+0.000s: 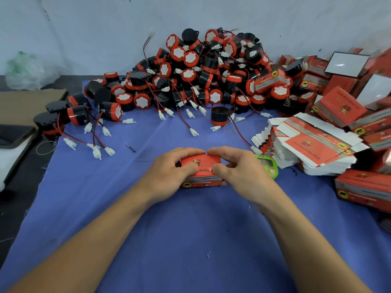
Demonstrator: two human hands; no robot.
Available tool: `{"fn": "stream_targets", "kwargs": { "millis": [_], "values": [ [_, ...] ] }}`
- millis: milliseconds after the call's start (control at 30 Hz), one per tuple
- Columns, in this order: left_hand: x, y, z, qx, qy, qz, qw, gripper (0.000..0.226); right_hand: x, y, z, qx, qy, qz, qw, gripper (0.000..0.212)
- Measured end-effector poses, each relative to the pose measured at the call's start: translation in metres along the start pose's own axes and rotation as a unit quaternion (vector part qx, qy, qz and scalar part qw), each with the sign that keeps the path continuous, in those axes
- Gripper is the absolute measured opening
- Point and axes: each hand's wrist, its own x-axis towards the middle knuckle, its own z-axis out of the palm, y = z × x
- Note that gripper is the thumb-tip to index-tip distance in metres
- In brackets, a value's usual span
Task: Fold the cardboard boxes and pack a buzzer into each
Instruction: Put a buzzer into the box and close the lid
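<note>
Both hands are clamped on one red box (201,166) sitting on the blue cloth (190,240): the left hand (169,174) curls round its left end and the right hand (239,172) round its right, fingertips nearly meeting along the far top edge. Beyond the hands lies the heap of buzzers (190,77). A green timer (267,166) sits just beside the right hand, with the stack of flat cartons (306,149) further right.

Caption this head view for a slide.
A red box gripped by left hand and right hand before the buzzer heap.
</note>
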Motion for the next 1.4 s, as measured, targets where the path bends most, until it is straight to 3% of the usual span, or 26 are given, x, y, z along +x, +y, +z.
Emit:
{"fn": "stream_targets", "kwargs": {
  "millis": [167, 233, 367, 467, 533, 600, 633, 667, 700, 733, 767, 833, 967, 1067, 1133, 1200, 1267, 1333, 1400],
  "values": [
    [0.002, 0.000, 0.011, 0.046, 0.057, -0.008, 0.997, 0.030, 0.000, -0.002, 0.007, 0.041, 0.036, -0.004, 0.998, 0.013],
    [0.004, 0.001, 0.014, 0.009, 0.075, -0.010, 0.997, 0.023, -0.001, -0.002, 0.006, 0.012, 0.017, -0.008, 1.000, 0.022],
    [0.003, 0.001, 0.015, -0.016, 0.091, -0.004, 0.996, 0.020, -0.008, -0.001, -0.001, -0.162, -0.051, -0.044, 0.985, 0.069],
    [0.001, -0.001, 0.015, -0.056, 0.109, -0.017, 0.992, 0.021, -0.007, -0.004, -0.004, -0.188, -0.039, -0.047, 0.980, 0.063],
    [0.003, 0.000, 0.012, -0.163, 0.146, -0.028, 0.975, 0.021, -0.003, -0.008, -0.011, -0.173, -0.059, -0.031, 0.983, 0.049],
    [0.006, 0.001, 0.006, -0.239, 0.180, -0.045, 0.953, 0.023, 0.000, -0.015, -0.025, -0.012, -0.028, -0.043, 0.999, 0.044],
    [0.007, 0.001, 0.005, -0.246, 0.188, -0.057, 0.949, 0.026, 0.002, -0.019, -0.035, 0.176, 0.026, -0.047, 0.983, 0.049],
    [0.008, 0.001, 0.004, -0.241, 0.190, -0.065, 0.949, 0.028, 0.004, -0.022, -0.043, 0.392, 0.064, -0.039, 0.917, 0.059],
    [0.008, 0.001, 0.004, -0.230, 0.188, -0.067, 0.952, 0.029, 0.004, -0.023, -0.052, 0.532, 0.094, -0.046, 0.840, 0.069],
    [0.007, 0.000, 0.006, -0.215, 0.184, -0.063, 0.957, 0.028, 0.005, -0.023, -0.059, 0.595, 0.115, -0.056, 0.794, 0.077],
    [0.007, -0.001, 0.007, -0.201, 0.179, -0.057, 0.961, 0.028, 0.005, -0.024, -0.060, 0.607, 0.119, -0.059, 0.784, 0.082],
    [0.008, -0.002, 0.010, -0.178, 0.173, -0.052, 0.967, 0.027, 0.007, -0.024, -0.051, 0.559, 0.116, -0.039, 0.820, 0.078],
    [0.011, -0.007, 0.007, -0.163, 0.203, -0.047, 0.964, 0.026, 0.013, -0.023, -0.029, 0.389, 0.125, 0.004, 0.913, 0.045],
    [0.011, -0.010, -0.004, -0.070, 0.234, -0.018, 0.970, 0.032, 0.026, -0.023, -0.033, 0.165, 0.151, 0.009, 0.975, 0.037],
    [0.012, -0.011, -0.011, -0.043, 0.241, -0.021, 0.969, 0.036, 0.036, -0.025, -0.042, -0.018, 0.163, -0.005, 0.986, 0.042],
    [0.014, -0.012, -0.015, -0.039, 0.243, -0.035, 0.969, 0.037, 0.047, -0.025, -0.057, -0.237, 0.151, -0.002, 0.960, 0.051],
    [0.014, -0.013, -0.014, -0.019, 0.236, -0.038, 0.971, 0.036, 0.054, -0.025, -0.079, -0.450, 0.109, 0.074, 0.883, 0.068],
    [0.014, -0.014, -0.012, -0.001, 0.226, -0.032, 0.974, 0.036, 0.047, -0.025, -0.099, -0.522, 0.054, 0.178, 0.832, 0.078],
    [0.014, -0.014, -0.010, 0.011, 0.219, -0.028, 0.975, 0.037, 0.035, -0.023, -0.110, -0.536, 0.016, 0.223, 0.814, 0.067]
  ]
}}
